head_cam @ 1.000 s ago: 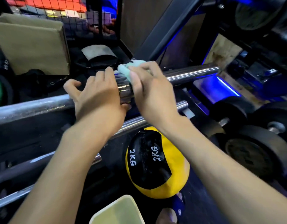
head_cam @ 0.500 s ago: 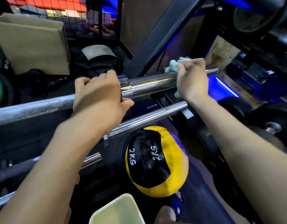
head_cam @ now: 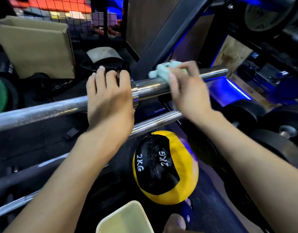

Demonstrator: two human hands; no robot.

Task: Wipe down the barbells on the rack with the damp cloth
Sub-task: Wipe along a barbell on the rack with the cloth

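Note:
A chrome barbell (head_cam: 150, 87) lies across the rack from left to right. My left hand (head_cam: 108, 98) grips its shaft just left of the sleeve collar. My right hand (head_cam: 187, 88) holds a pale green damp cloth (head_cam: 163, 70) wrapped over the thick sleeve, a little right of the collar; the hand and cloth are motion-blurred. A second barbell (head_cam: 155, 121) lies below and nearer me, partly hidden by my forearms. More bars (head_cam: 27, 175) run lower left.
A yellow and black 2 kg medicine ball (head_cam: 163, 167) sits under the bars. A cream tub (head_cam: 126, 219) is at the bottom edge. Black dumbbells (head_cam: 271, 140) crowd the right side. A cardboard box (head_cam: 35, 47) and a black rack upright (head_cam: 170, 36) stand behind.
My right hand slid the cloth out toward the sleeve's end, then back left toward the collar. My left hand stayed gripping the shaft.

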